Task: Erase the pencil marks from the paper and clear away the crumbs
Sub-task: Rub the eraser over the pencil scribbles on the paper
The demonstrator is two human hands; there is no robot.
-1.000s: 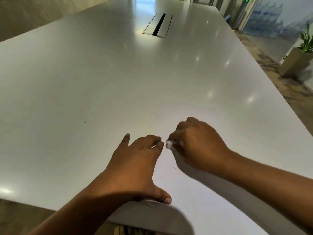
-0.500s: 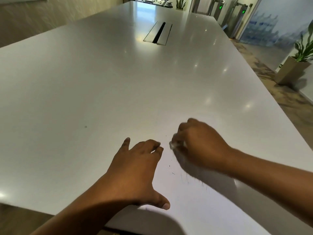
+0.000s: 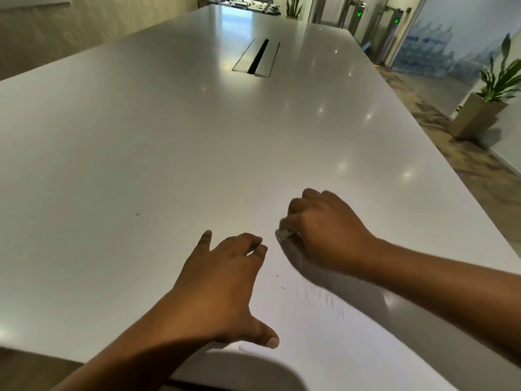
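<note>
A white sheet of paper (image 3: pixel 332 345) lies near the front edge of the white table (image 3: pixel 141 142), hard to tell from the tabletop. Thin pencil marks (image 3: pixel 324 299) show on it just below my right wrist. My right hand (image 3: pixel 327 235) pinches a small white eraser (image 3: pixel 282 234) with curled fingers and holds it down on the paper. My left hand (image 3: pixel 222 283) lies flat on the paper's left part, fingers spread and thumb out. A few dark crumbs (image 3: pixel 277 276) sit between the two hands.
A metal cable hatch (image 3: pixel 256 59) is set into the table's middle, far ahead. A potted plant (image 3: pixel 485 108) stands on the floor to the right. A chair back (image 3: pixel 239 371) shows at the bottom edge.
My right hand with the eraser has shifted slightly up and right across the paper, uncovering more pencil strokes below the wrist. My left hand stays pressed in place.
</note>
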